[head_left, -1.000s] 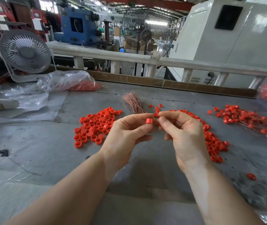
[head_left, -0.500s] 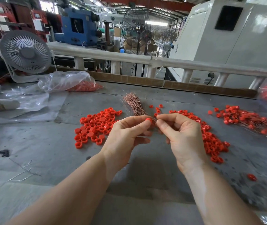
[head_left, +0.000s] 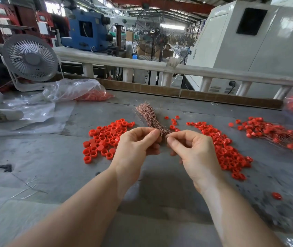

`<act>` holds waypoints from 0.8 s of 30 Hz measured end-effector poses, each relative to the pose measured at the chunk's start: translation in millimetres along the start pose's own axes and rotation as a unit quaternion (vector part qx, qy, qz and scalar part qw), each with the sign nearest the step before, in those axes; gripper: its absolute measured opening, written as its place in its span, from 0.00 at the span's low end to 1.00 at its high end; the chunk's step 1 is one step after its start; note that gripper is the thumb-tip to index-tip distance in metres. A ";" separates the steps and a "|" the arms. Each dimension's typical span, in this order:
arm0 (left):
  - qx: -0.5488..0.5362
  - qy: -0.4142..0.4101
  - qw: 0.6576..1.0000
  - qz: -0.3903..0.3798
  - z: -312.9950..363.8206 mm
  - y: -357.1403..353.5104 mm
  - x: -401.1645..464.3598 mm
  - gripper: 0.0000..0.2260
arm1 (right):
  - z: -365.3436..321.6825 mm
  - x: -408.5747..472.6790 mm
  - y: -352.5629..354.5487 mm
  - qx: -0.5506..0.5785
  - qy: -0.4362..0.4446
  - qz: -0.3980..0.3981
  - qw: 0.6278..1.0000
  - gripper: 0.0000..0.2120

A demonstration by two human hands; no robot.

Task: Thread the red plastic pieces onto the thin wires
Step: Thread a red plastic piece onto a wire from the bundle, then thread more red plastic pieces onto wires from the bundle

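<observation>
Left hand (head_left: 135,147) and right hand (head_left: 193,150) meet fingertip to fingertip above the counter (head_left: 35,157), both grips curled and pinched at the near end of the copper wire bundle (head_left: 149,116); can't tell if a red piece sits between the fingers. Loose red pieces: one pile (head_left: 106,138) left of the hands, one pile (head_left: 226,148) right. Threaded pieces on wires (head_left: 270,132) lie far right; bag of red pieces (head_left: 81,90) far left.

two hands (head_left: 135,148), one wire bundle (head_left: 149,116), three red-piece heaps (head_left: 106,138), two fans (head_left: 29,57).
</observation>
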State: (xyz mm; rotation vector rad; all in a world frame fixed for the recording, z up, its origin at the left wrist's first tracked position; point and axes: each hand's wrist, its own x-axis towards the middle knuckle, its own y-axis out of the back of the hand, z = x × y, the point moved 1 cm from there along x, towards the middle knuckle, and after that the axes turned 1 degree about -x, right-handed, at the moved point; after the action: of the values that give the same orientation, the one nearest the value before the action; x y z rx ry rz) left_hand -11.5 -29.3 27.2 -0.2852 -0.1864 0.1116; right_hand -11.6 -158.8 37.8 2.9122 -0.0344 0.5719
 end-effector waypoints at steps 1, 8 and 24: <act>-0.013 0.002 1.000 0.012 -0.3 0.6 0.6 0.04 | 0.8 -0.2 -0.1 -0.006 -0.013 -0.002 1.000 0.09; -0.049 0.005 0.997 0.058 -0.2 3.5 2.6 0.06 | -0.4 1.7 2.6 0.047 -0.103 -0.012 0.993 0.07; 0.050 0.004 0.994 0.093 -8.7 6.9 5.7 0.07 | 0.6 5.3 12.9 0.160 -0.153 -0.009 0.975 0.09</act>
State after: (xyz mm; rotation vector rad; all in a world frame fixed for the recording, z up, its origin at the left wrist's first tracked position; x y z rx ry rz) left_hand -4.8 -24.3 18.0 -0.2019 -0.1454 0.3035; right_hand -7.2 -171.6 41.4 3.2822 0.0489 0.1269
